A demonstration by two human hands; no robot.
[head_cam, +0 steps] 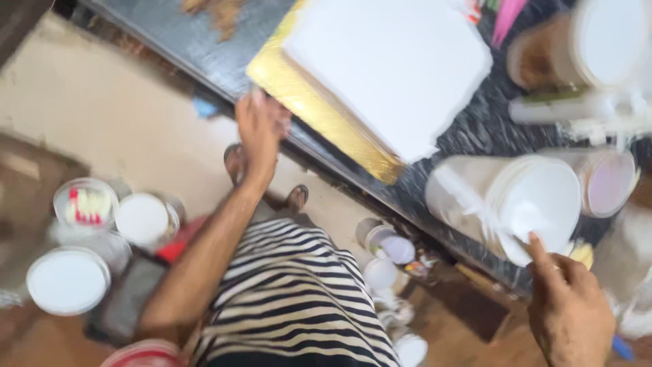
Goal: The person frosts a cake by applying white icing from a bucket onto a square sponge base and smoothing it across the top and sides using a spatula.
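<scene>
Left hand [260, 129]: stretched out to the near corner of the square gold cake board [319, 109], fingers blurred against its edge; whether they clamp it, I cannot tell.
Gold board: lies at the edge of the dark speckled stone counter [475, 129], with a flat white square block [387, 68] on top.
Right hand [569, 309]: forefinger stretched out, its tip touching the rim of the white plastic tub [506, 204] lying on its side; other fingers curled, gripping nothing.
Nearby: another pale tub [604, 180] just behind.
Floor: white-lidded round tubs [68, 278] at the left, striped cloth [292, 292] below.
</scene>
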